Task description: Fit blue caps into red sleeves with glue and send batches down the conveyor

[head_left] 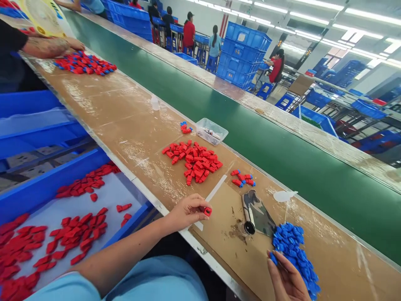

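Left hand [188, 211]: fingers pinch one small red plastic cap [207, 211] above the brown table [125, 125]. Right hand [286, 278]: fingers loosely spread, touching the blue plastic clip pile [293, 246]. Best practice: isolate one clip, align squarely, press home.

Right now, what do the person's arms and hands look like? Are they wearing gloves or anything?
No gloves: both hands are bare. The left hand comes from a bare forearm, with a light blue short sleeve higher up by the shoulder. The right hand shows only its fingers and palm at the picture's bottom edge, so its sleeve is out of view. I see no rings, watch or bracelet on either.
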Action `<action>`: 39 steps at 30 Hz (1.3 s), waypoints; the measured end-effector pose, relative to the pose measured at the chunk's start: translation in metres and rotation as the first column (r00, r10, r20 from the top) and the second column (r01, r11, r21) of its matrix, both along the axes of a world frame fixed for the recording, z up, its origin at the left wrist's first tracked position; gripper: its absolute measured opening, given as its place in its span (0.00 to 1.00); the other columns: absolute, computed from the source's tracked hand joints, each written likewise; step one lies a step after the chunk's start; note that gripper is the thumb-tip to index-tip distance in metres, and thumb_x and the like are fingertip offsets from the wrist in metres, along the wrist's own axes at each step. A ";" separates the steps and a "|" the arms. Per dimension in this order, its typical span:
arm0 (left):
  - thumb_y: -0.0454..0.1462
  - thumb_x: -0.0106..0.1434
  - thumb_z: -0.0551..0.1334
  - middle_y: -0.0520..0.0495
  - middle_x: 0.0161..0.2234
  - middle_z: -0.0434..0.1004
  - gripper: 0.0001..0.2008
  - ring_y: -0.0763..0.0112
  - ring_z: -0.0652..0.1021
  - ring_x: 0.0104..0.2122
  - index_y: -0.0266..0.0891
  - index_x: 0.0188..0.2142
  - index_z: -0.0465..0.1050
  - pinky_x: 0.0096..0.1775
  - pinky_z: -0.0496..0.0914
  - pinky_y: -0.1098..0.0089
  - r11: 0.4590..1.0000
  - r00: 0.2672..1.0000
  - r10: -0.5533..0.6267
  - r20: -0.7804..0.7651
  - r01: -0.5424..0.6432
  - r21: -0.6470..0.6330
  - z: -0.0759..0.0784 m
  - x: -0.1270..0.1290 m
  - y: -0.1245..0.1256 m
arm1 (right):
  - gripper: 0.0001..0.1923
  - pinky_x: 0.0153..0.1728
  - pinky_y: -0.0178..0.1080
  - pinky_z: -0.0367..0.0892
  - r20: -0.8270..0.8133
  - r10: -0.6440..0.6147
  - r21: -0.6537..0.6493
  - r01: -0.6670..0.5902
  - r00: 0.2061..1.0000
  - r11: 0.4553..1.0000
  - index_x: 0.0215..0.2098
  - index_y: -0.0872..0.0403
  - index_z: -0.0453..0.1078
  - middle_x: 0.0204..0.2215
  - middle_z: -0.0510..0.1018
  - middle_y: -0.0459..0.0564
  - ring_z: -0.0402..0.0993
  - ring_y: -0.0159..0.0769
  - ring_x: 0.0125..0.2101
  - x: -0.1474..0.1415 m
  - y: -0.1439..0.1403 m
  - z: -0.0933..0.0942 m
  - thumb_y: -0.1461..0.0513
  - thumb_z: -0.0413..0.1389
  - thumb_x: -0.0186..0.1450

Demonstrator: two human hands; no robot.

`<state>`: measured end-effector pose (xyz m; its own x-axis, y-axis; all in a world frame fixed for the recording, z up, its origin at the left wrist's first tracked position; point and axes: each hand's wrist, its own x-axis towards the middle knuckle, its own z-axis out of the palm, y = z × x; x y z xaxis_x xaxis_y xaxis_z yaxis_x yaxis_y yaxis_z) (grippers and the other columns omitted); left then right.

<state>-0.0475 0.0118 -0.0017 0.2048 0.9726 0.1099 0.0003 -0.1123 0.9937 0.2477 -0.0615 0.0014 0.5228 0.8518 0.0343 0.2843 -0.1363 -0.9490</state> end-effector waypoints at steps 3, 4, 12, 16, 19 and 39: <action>0.41 0.58 0.67 0.47 0.35 0.72 0.11 0.73 0.75 0.31 0.38 0.38 0.79 0.38 0.72 0.71 0.998 0.997 -0.051 -0.051 0.053 0.042 -0.003 0.007 -0.003 | 0.21 0.43 0.37 0.75 -0.062 0.082 0.034 -0.080 0.995 0.996 0.38 0.54 0.76 0.39 0.81 0.53 0.79 0.41 0.40 -0.001 0.003 -0.002 0.53 0.69 0.48; 0.42 0.58 0.67 0.47 0.36 0.72 0.11 0.73 0.75 0.31 0.38 0.38 0.79 0.38 0.72 0.71 0.997 0.996 -0.053 -0.066 0.057 0.052 -0.003 0.008 -0.003 | 0.20 0.43 0.37 0.75 -0.058 0.110 0.047 -0.107 0.992 0.993 0.37 0.54 0.77 0.39 0.80 0.53 0.78 0.41 0.40 0.000 0.003 -0.002 0.54 0.69 0.49; 0.39 0.64 0.60 0.45 0.36 0.75 0.09 0.69 0.76 0.37 0.36 0.41 0.74 0.41 0.73 0.69 0.983 0.984 -0.170 -0.055 0.173 0.061 -0.007 0.031 -0.006 | 0.12 0.37 0.39 0.76 0.045 0.253 0.132 -0.256 0.967 0.958 0.36 0.52 0.79 0.35 0.81 0.53 0.78 0.39 0.36 -0.014 0.007 -0.004 0.57 0.65 0.55; 0.38 0.67 0.54 0.44 0.40 0.73 0.14 0.71 0.76 0.34 0.38 0.50 0.68 0.37 0.75 0.70 0.962 0.962 -0.273 -0.008 0.273 0.021 -0.014 0.054 -0.010 | 0.11 0.40 0.42 0.76 0.115 0.267 0.161 -0.283 0.957 0.945 0.39 0.52 0.78 0.37 0.80 0.54 0.78 0.40 0.38 -0.018 0.012 -0.001 0.57 0.62 0.60; 0.35 0.64 0.57 0.45 0.40 0.73 0.12 0.70 0.75 0.36 0.39 0.47 0.70 0.38 0.73 0.71 0.951 0.950 -0.304 -0.076 0.308 0.042 -0.019 0.065 -0.009 | 0.10 0.41 0.43 0.75 0.196 0.273 0.171 -0.307 0.942 0.936 0.40 0.52 0.77 0.38 0.79 0.55 0.76 0.40 0.40 -0.017 0.018 0.003 0.58 0.60 0.62; 0.34 0.62 0.57 0.46 0.36 0.74 0.09 0.70 0.75 0.36 0.37 0.43 0.69 0.39 0.71 0.72 0.970 0.969 -0.243 -0.043 0.243 -0.016 -0.021 0.069 -0.012 | 0.11 0.37 0.37 0.73 0.713 0.341 -0.001 -0.484 0.613 0.875 0.43 0.50 0.76 0.36 0.80 0.50 0.77 0.36 0.36 -0.015 0.047 0.031 0.60 0.52 0.67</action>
<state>0.0212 -0.0004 -0.0230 0.4393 0.8942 0.0856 0.0183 -0.1041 0.9944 0.2323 -0.0144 0.0328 -0.1134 0.9114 0.3956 0.8325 0.3045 -0.4628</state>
